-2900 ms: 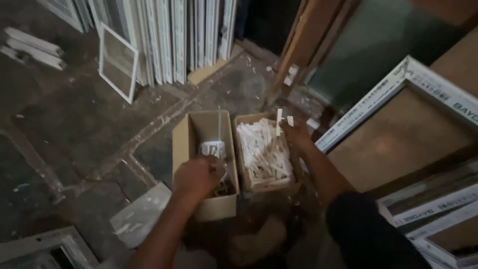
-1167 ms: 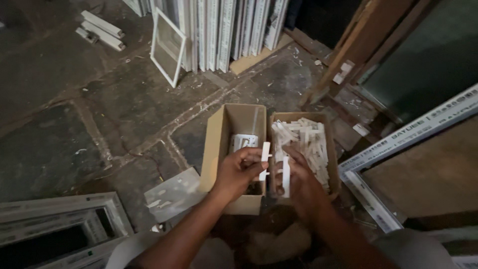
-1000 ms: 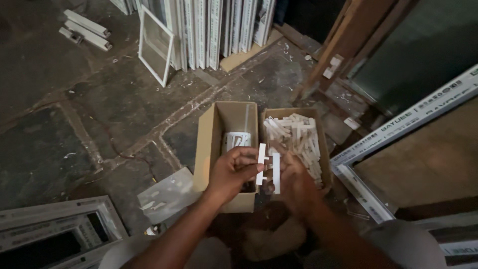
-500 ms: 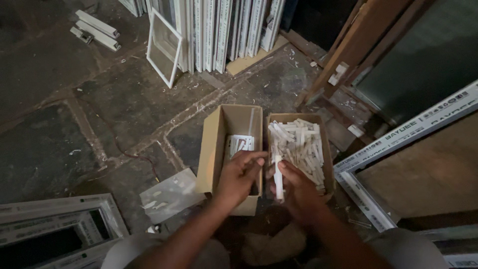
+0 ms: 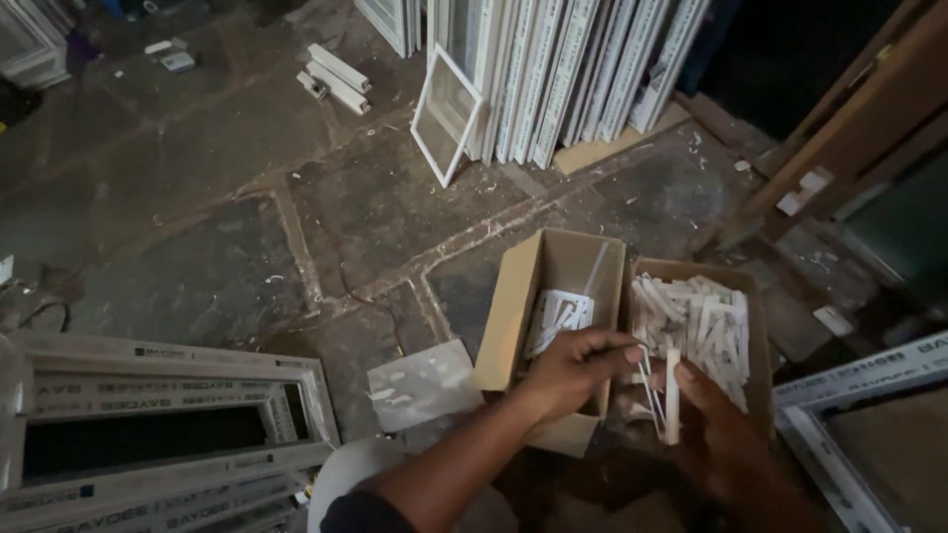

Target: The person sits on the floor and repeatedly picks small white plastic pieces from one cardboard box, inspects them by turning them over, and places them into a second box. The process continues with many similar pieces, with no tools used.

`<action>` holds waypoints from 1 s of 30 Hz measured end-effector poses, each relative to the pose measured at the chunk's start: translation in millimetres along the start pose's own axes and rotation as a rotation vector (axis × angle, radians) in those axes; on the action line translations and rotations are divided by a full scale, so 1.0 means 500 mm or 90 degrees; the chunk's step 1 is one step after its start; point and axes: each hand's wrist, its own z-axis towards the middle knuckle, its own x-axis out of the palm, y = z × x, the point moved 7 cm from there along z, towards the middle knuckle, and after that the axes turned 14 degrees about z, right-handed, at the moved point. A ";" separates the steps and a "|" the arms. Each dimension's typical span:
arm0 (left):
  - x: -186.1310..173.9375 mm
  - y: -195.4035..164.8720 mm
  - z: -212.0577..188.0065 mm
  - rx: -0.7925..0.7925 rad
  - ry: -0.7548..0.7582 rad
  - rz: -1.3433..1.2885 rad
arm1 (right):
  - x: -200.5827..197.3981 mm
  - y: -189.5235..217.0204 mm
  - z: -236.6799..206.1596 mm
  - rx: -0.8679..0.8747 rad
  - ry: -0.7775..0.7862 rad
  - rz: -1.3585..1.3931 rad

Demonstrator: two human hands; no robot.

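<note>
Two open cardboard boxes stand side by side on the stone floor. The left box (image 5: 521,296) holds a clear bag of small white pieces (image 5: 558,316). The right box (image 5: 743,286) is filled with several loose white plastic strips (image 5: 703,331). My left hand (image 5: 573,367) reaches over the wall between the boxes and pinches the top of thin white strips. My right hand (image 5: 726,434) holds a white strip (image 5: 672,395) upright, just below the right box. The two hands almost meet at the strips.
White window frames (image 5: 553,69) lean against the back wall, a small one (image 5: 444,114) in front. A large white frame (image 5: 168,415) lies at the lower left, another (image 5: 859,424) at the right. Short white profile offcuts (image 5: 336,74) lie on the floor. Wooden boards (image 5: 849,128) lean at the right.
The view has tilted and shifted left. Both hands have stayed together over the boxes, holding white strips taken from the right box; the strips sit slightly lower and further right than before.
</note>
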 end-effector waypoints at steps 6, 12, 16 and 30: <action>-0.054 -0.010 0.028 0.097 -0.134 -0.092 | 0.000 0.079 -0.001 -0.266 -0.006 -0.192; -0.057 -0.023 -0.005 0.015 -0.188 0.041 | -0.015 0.103 -0.008 -0.510 0.074 -0.289; -0.042 -0.049 -0.017 0.012 -0.197 0.086 | -0.018 0.092 -0.015 -0.549 0.118 -0.200; -0.015 -0.074 -0.018 -0.017 -0.224 0.163 | -0.004 0.086 -0.039 -0.623 0.200 -0.263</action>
